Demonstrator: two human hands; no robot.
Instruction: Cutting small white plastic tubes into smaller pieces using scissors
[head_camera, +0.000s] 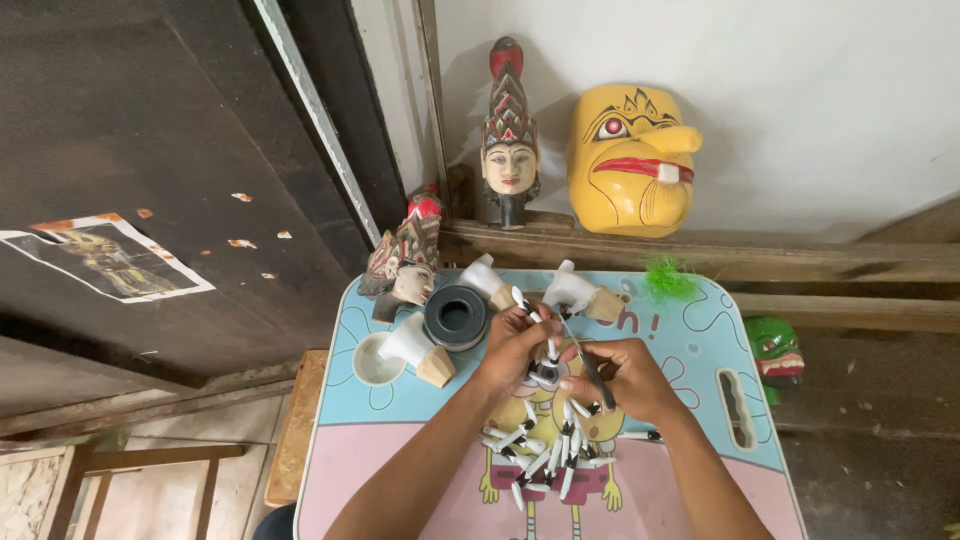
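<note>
up close, on the small table (690, 345), a black round tub (456, 317) stands open-topped just left of the hands; its inside looks dark and i cannot tell what it holds. a white cup (375, 360) sits at the left edge, half covered by a white wooden piece (420, 350) with a bare tan end. two more such pieces (580, 292) lie at the far edge. the left hand (512, 345) has its fingers closed round a small black-and-white piece (545, 374) over the table's middle. the right hand (625, 378) pinches a thin brush (588, 362), tip toward that piece. a heap of small white sticks (545, 455) with black tips lies just below both hands. a torn paper picture (105, 258), pale with a dark figure, is stuck on the dark board at left. a yellow mask (630, 160) and a carved head (509, 140) stand on the ledge behind.
</note>
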